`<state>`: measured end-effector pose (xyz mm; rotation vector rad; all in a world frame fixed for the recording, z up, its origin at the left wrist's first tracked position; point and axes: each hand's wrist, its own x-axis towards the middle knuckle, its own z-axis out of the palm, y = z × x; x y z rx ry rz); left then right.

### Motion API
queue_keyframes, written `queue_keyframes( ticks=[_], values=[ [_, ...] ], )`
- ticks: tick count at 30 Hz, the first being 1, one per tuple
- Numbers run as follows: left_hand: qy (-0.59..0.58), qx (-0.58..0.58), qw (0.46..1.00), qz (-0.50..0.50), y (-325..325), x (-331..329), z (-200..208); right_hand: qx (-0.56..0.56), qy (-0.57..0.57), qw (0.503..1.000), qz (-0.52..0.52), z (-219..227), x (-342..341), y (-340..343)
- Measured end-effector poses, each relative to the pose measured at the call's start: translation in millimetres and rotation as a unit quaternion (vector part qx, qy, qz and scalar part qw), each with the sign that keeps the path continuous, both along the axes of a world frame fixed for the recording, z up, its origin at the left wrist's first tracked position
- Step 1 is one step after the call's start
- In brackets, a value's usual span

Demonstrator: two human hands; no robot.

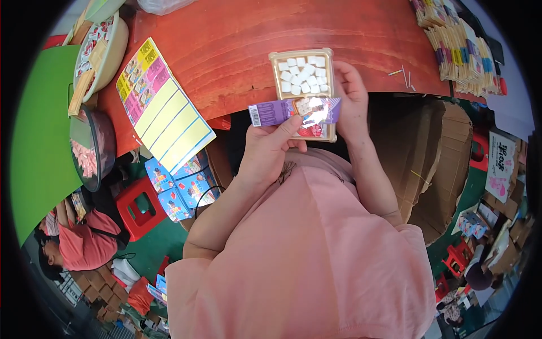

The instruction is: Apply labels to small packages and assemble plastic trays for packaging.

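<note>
A plastic tray (282, 93) with several white cubes in its upper part is held at the table's near edge. Across its middle lies a glossy purple printed strip (275, 112), which carries a picture and a barcode. My left hand (265, 151) is closed, its thumb pressing the strip against the tray and its fingers partly hidden beneath. On the other side, my right hand (352, 101) grips the tray's right edge, fingers curled along it. Below the strip, a red printed piece (312, 131) shows in the tray's lower part.
On the red table (226, 45) lies a sheet with yellow strips (169, 116). A basin of small packets (116, 56) and a bowl of pink pieces (84, 158) stand left. Stacked packages (454, 56) sit at far right. Below are a cardboard box (432, 164) and a red stool (141, 212).
</note>
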<state>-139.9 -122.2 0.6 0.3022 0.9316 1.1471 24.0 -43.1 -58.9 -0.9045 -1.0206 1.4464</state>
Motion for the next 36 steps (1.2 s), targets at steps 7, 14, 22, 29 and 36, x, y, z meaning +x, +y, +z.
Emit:
queue_keyframes(
  ticks=[7, 14, 22, 29, 36],
  values=[
    [0.027, 0.013, 0.997, 0.071, 16, -12, -1, 0.099, -0.189, 0.937, -0.277, 19, 33, -9],
    [0.067, 0.038, 0.994, 0.082, 14, 3, 1, 0.204, -0.286, 0.926, -0.136, 48, -22, -37],
    [0.117, 0.079, 0.99, 0.031, 14, -2, -2, -0.041, 0.033, 0.999, -0.008, 51, -14, -43],
    [0.244, 0.003, 0.968, 0.049, 35, -3, 0, -0.099, 0.026, 0.995, -0.016, 61, -15, -32],
    [0.427, 0.087, 0.869, 0.233, 35, 11, -6, -0.01, 0.037, 0.998, -0.041, 62, -28, -32]
  ],
)
